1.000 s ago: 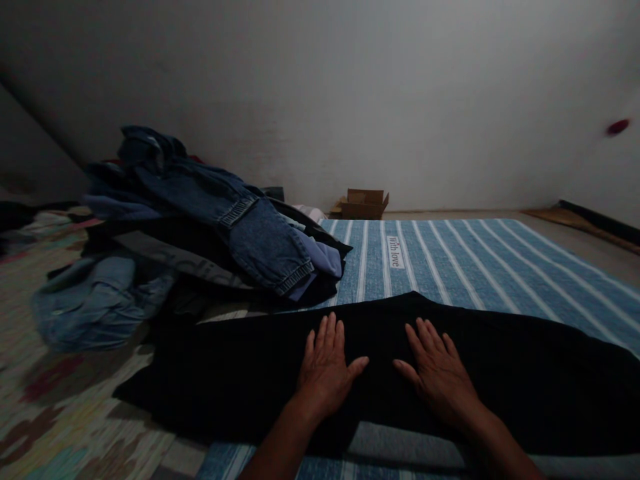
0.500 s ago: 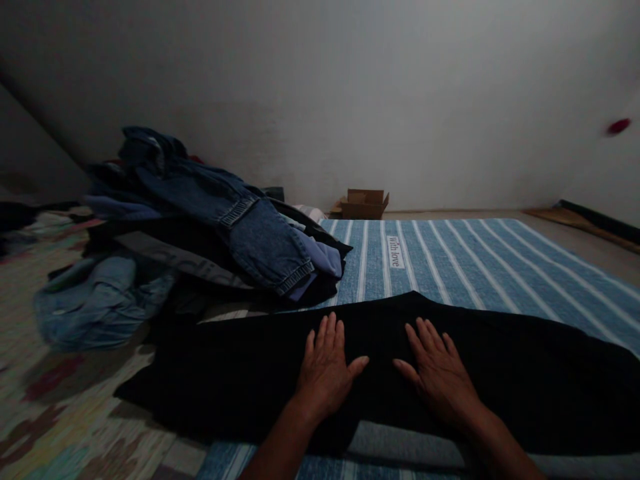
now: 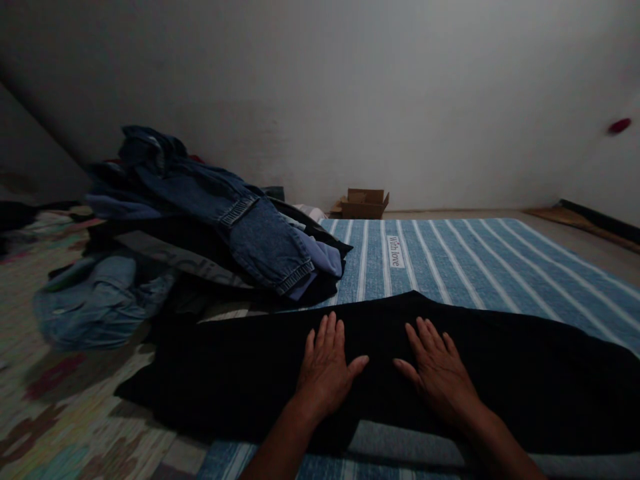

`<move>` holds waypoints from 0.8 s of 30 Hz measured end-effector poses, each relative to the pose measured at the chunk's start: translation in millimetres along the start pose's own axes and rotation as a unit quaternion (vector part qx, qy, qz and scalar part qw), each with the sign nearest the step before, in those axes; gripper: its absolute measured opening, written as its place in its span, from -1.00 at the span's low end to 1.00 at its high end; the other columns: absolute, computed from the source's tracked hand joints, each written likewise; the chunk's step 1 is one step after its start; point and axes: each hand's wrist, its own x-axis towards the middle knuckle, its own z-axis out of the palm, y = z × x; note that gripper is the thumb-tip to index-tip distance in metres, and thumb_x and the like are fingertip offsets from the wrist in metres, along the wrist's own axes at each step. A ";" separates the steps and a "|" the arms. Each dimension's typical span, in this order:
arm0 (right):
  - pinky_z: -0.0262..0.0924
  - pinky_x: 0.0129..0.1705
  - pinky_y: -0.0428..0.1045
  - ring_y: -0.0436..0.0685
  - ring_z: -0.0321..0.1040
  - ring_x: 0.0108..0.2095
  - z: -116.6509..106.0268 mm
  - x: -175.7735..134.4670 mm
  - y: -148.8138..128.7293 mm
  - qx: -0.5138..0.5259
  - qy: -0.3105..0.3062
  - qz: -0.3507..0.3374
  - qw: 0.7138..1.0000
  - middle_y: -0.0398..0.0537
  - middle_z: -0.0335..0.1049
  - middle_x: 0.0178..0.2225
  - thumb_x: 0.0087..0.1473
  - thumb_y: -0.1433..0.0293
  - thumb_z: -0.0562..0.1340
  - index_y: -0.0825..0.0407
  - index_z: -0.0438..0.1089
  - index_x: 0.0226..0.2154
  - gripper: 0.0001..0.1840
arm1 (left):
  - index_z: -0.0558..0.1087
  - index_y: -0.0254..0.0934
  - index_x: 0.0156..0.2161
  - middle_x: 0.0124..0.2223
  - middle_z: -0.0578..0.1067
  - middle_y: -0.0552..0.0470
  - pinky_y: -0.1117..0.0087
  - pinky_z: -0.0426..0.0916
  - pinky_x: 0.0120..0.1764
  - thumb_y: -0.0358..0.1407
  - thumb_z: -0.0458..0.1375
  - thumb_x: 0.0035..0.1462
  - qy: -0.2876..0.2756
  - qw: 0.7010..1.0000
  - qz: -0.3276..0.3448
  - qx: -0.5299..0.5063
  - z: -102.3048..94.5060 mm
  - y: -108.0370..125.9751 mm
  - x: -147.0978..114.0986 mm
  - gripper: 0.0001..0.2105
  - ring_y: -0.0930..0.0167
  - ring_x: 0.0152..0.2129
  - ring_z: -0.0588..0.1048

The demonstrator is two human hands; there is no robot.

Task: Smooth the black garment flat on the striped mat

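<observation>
A long black garment [image 3: 240, 373], likely trousers, lies spread sideways across the striped mat in front of me. Grey cloth [image 3: 405, 443] shows along its near edge. My left hand [image 3: 327, 367] rests flat on the black fabric, left of the middle, fingers stretched and thumb out to the right. Flat on the same fabric, a little to the right, is my right hand [image 3: 437, 370], its thumb pointing toward the left one. Both palms face down and hold nothing. The garment's right end reaches the edge of the view.
A heap of clothes stands at the left, with a dark denim garment [image 3: 200, 187] on top and light blue denim [image 3: 100, 303] at its side. Beyond the hands extends a blue-and-white striped mat [image 3: 465, 253]. A cardboard box [image 3: 363, 205] sits by the wall [image 3: 400, 100]. A floral cover [image 3: 65, 407] lies at lower left.
</observation>
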 end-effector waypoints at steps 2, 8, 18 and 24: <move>-0.35 0.26 0.24 0.28 -0.34 0.31 -0.1 0.1 0.2 0.005 -0.002 -0.001 1.000 0.16 -0.25 0.31 0.16 -0.11 -0.11 0.10 -0.02 0.27 -0.17 | -0.04 -0.46 0.30 0.35 -0.18 -0.19 0.04 -0.17 0.25 0.09 -0.15 0.19 -0.001 1.000 -0.001 0.002 0.9 -0.4 0.2 -0.25 0.21 0.29 -0.22; -0.37 0.26 0.24 0.27 -0.36 0.31 0.1 0.5 0.4 0.007 -0.008 0.000 1.000 0.16 -0.26 0.31 0.16 -0.11 -0.11 0.10 -0.02 0.27 -0.17 | -0.04 -0.45 0.30 0.36 -0.19 -0.18 0.04 -0.18 0.25 0.09 -0.14 0.18 0.000 1.000 -0.003 0.004 0.5 0.0 0.3 -0.25 0.21 0.29 -0.22; -0.35 0.25 0.24 0.26 -0.35 0.31 0.3 0.0 0.6 0.003 0.002 -0.004 1.000 0.16 -0.24 0.31 0.16 -0.10 -0.11 0.10 -0.01 0.27 -0.18 | -0.05 -0.46 0.30 0.35 -0.20 -0.18 0.03 -0.18 0.25 0.09 -0.15 0.19 -0.001 1.000 0.000 0.000 -1.5 0.6 -1.1 -0.25 0.21 0.29 -0.22; -0.34 0.25 0.24 0.27 -0.35 0.31 -0.3 0.9 0.3 0.006 -0.006 -0.002 1.000 0.17 -0.24 0.31 0.16 -0.11 -0.11 0.10 -0.02 0.27 -0.17 | -0.03 -0.46 0.29 0.35 -0.16 -0.19 0.03 -0.15 0.25 0.08 -0.13 0.19 0.002 1.000 -0.001 0.000 -1.8 1.0 -1.0 -0.26 0.20 0.29 -0.20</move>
